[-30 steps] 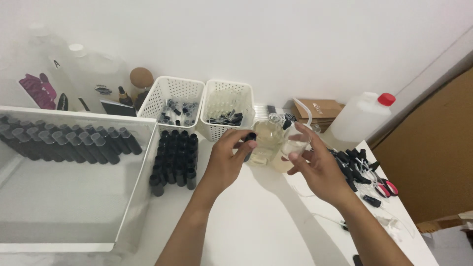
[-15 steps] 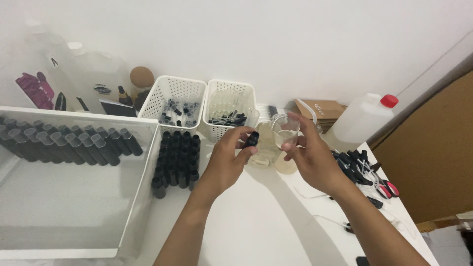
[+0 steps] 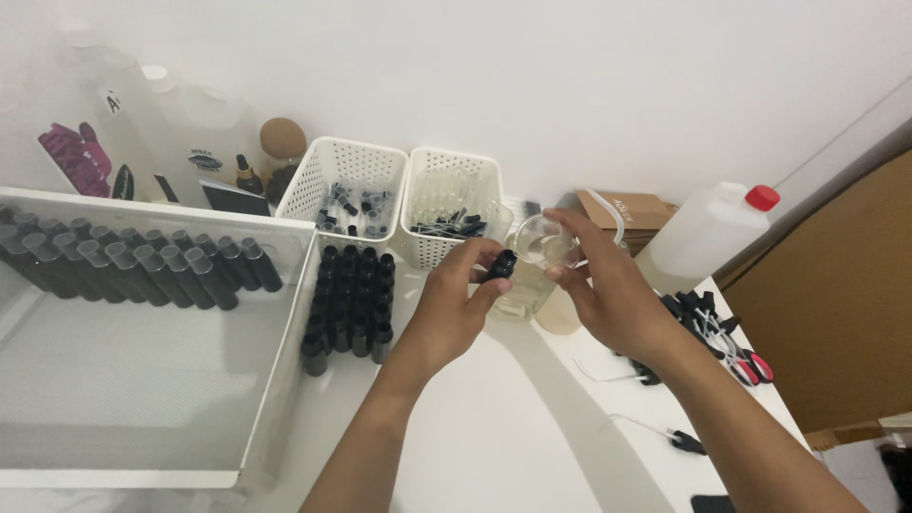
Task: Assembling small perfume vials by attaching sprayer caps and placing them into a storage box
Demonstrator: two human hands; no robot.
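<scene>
My left hand holds a small black bottle upright between thumb and fingers, above the white table. My right hand grips a small clear glass beaker, tilted with its rim toward the bottle's mouth. Under both hands stands a larger clear glass vessel with pale liquid. A block of several uncapped black bottles stands on the table just left of my left hand.
A clear tray at left holds a row of capped black bottles. Two white baskets hold small parts. A white jug with a red cap, a cardboard box and droppers lie right.
Both hands have lifted from table level. The beaker and the black bottle have come up and closer together, the beaker now tipped toward the bottle.
</scene>
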